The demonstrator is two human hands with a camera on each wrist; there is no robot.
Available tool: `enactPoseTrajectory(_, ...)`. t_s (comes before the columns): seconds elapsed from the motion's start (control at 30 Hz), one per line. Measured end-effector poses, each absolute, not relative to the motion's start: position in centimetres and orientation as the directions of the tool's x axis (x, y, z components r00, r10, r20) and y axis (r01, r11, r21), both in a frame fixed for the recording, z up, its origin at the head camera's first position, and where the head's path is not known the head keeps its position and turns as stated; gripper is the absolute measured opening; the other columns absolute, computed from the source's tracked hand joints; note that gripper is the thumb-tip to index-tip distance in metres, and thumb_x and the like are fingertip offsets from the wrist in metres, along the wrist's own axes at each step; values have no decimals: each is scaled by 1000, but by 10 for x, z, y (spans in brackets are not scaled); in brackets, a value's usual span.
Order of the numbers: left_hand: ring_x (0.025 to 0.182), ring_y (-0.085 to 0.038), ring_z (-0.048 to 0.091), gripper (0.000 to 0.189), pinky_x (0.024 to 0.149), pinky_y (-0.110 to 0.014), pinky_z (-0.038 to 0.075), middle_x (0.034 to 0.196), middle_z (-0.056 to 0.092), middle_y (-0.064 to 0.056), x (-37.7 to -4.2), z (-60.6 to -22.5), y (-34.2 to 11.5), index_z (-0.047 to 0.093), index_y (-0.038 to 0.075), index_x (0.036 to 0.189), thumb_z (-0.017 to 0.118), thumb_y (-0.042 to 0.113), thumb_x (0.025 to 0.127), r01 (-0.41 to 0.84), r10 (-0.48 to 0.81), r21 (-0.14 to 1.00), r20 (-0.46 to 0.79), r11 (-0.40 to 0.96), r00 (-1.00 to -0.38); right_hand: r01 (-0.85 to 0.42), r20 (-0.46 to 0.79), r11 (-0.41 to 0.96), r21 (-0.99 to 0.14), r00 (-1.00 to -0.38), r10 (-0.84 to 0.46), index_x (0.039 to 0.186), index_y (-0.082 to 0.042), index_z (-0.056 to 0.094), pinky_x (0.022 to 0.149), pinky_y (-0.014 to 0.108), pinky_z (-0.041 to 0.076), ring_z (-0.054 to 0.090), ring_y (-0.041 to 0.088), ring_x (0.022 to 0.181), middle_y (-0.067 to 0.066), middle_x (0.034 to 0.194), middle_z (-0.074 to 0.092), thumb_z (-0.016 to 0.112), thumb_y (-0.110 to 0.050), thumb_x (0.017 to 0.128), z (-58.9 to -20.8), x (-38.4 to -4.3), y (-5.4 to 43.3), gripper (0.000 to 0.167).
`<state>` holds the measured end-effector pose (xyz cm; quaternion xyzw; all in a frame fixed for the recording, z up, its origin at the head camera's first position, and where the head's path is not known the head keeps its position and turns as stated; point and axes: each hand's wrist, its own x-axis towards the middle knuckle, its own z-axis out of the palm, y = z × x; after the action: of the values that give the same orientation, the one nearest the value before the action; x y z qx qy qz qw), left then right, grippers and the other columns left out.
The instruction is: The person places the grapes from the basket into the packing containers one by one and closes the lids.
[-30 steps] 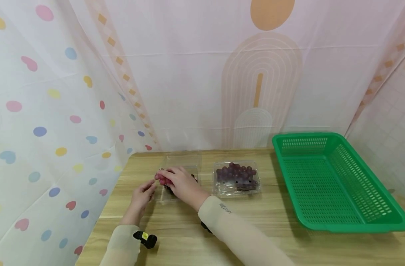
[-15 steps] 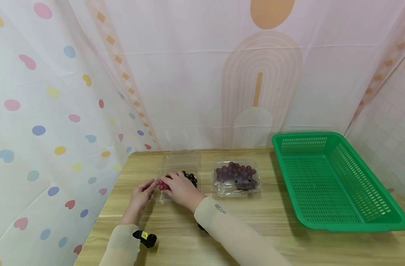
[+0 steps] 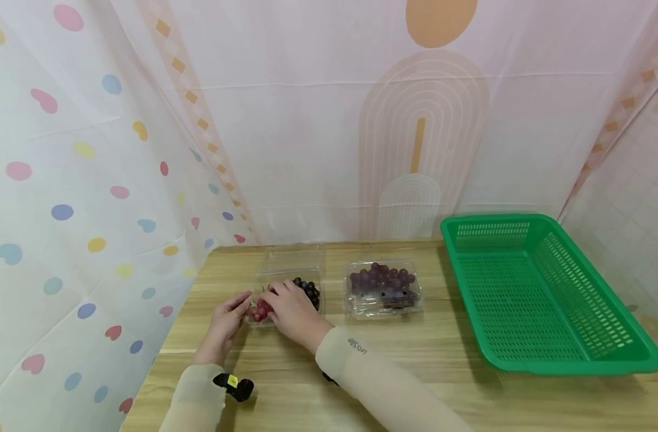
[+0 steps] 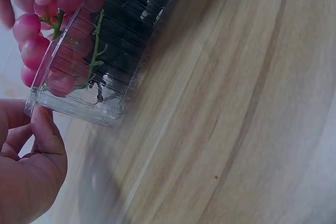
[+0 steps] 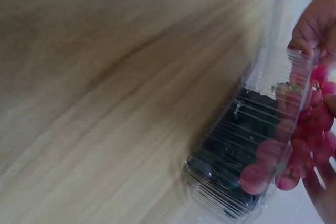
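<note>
My right hand (image 3: 293,313) grips a bunch of red grapes (image 3: 260,310) at the left part of an open clear plastic box (image 4: 79,111). In the left wrist view some red grapes show through the box wall, and others stand above its rim. Dark grapes (image 3: 307,291) lie inside the box, partly hidden by my right hand. With thumb and fingertips, my left hand (image 3: 226,321) pinches the box's rim at its left corner. The box's clear lid (image 3: 295,259) is folded back toward the curtain.
Right of the open box stands a closed clear box (image 3: 383,289) of purple grapes. A large green plastic basket (image 3: 472,300) sits at the table's right side. Behind the wooden table (image 3: 286,384) hangs a patterned curtain (image 3: 307,150).
My right hand has brought the red grapes down and toward the front of the box, uncovering more dark grapes. The left hand has stayed at the box's left side.
</note>
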<state>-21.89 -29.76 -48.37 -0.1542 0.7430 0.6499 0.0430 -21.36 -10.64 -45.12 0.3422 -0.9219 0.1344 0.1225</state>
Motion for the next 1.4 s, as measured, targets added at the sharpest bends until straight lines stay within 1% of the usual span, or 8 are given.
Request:
enactPoseTrajectory(0.13,68,4,49,44,62,-12,45,96,56,13,-220,-485,-297,43,3,141,49,15,99,-285,-173,954,-266,95,-948,-624,379,769,-137,-750,-542,118,-27,63,85,30,48,49,13,105,-6,115,55,63,-45,88,-452,-210,-101,35)
enactPoseTrajectory(0.37,69,5,52,45,62,-12,46,100,59,13,-219,-483,-296,41,0,141,50,13,98,-282,-184,955,-263,90,-947,-727,489,677,-115,-634,-598,104,-23,73,78,18,50,54,10,92,-7,108,61,61,-20,91,-456,-207,-90,17)
enactPoseTrajectory(0.43,70,5,53,45,62,-12,46,104,59,10,-218,-483,-296,42,0,141,50,13,98,-285,-187,953,-263,99,-946,-733,462,671,-116,-637,-617,105,-21,73,81,18,50,56,10,95,-6,111,61,61,-17,92,-458,-208,-89,18)
enactPoseTrajectory(0.6,69,4,52,44,61,-13,46,104,57,6,-219,-483,-296,42,2,141,49,13,99,-292,-180,952,-272,94,-945,-690,364,700,-182,-709,-604,103,-19,72,85,18,48,57,10,98,-5,114,59,64,-16,90,-459,-211,-87,15)
enactPoseTrajectory(0.7,67,3,52,44,60,-13,46,97,58,7,-219,-483,-297,41,2,141,49,12,99,-291,-172,954,-275,72,-946,-706,352,693,-146,-692,-630,99,-19,74,83,17,48,57,9,97,-6,112,59,64,-15,91,-460,-212,-87,14)
enactPoseTrajectory(0.9,65,4,51,46,58,-12,45,91,59,11,-218,-483,-297,41,1,141,50,12,98,-289,-179,956,-277,43,-944,-772,312,634,32,-595,-741,115,-17,69,90,20,48,56,12,105,-4,124,57,56,-13,94,-464,-212,-82,25)
enactPoseTrajectory(1.17,65,4,52,45,59,-11,45,95,60,14,-219,-484,-296,42,1,140,51,11,97,-282,-194,958,-268,46,-944,-785,157,616,64,-601,-783,138,-19,50,104,28,41,47,17,125,-4,146,40,50,-18,98,-465,-211,-70,39)
enactPoseTrajectory(1.4,65,4,52,45,60,-11,46,99,59,10,-219,-485,-296,43,2,140,51,12,98,-290,-194,956,-275,53,-942,-770,215,634,79,-607,-765,139,-23,48,104,31,41,44,16,124,-6,147,37,49,-22,98,-461,-207,-71,41)
